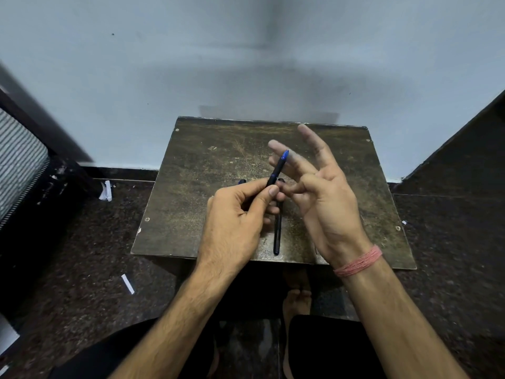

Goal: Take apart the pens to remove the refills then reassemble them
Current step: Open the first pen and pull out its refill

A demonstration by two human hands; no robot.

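Head view: left hand pinches the blue pen, tip toward one o'clock; right hand, fingers spread, sits beside it at three o'clock.

Small dark worn table at frame center, scratched top, pale screw heads near its corners. Pale blue-grey wall behind it from 10 to 2 o'clock, a few dark specks on it. Dark speckled floor all around. Crumpled white paper scrap on floor at 9 o'clock, against the black skirting. Flat white paper strip on floor at 8 o'clock. Striped grey panel at far 9 o'clock edge, blurred. Dark slanted surface at 3 o'clock. Pink thread wristband at 4 o'clock. Bare foot under table edge at 6 o'clock.
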